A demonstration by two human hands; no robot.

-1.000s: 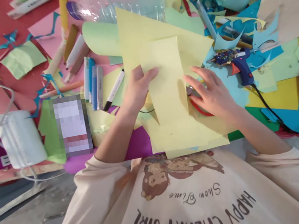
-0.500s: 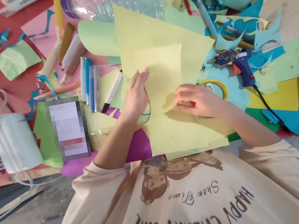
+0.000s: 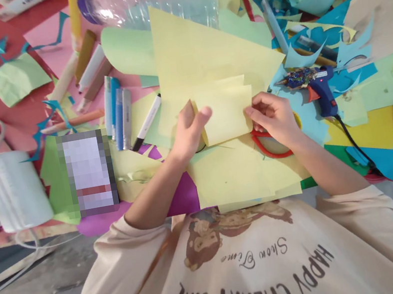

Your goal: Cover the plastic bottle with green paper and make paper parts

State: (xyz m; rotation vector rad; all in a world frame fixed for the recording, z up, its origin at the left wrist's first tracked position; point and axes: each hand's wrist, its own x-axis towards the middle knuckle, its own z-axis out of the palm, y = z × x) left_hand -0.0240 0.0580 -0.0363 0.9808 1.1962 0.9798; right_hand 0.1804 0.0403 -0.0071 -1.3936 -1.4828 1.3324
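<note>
A small piece of yellow paper (image 3: 228, 116) is bent over on itself between my two hands, its upper layers slightly offset at the far edge. My left hand (image 3: 190, 130) grips it at the left, thumb lying over the paper. At its right edge, the thumb and fingers of my right hand (image 3: 273, 115) pinch the sheet. Larger yellow paper (image 3: 196, 40) lies beneath. Scissors with a red handle loop (image 3: 276, 154) rest on the table by my right hand, partly hidden by it.
A blue glue gun (image 3: 316, 82) with a black cord lies at the right among blue paper scraps. Several markers (image 3: 120, 112) and a phone with a blurred screen (image 3: 88, 171) are at the left. A clear plastic bottle (image 3: 156, 4) lies at the back.
The small yellow paper's near part has been folded up and over. My right hand has moved right to its edge, uncovering the red scissor loop. My left hand has shifted slightly right.
</note>
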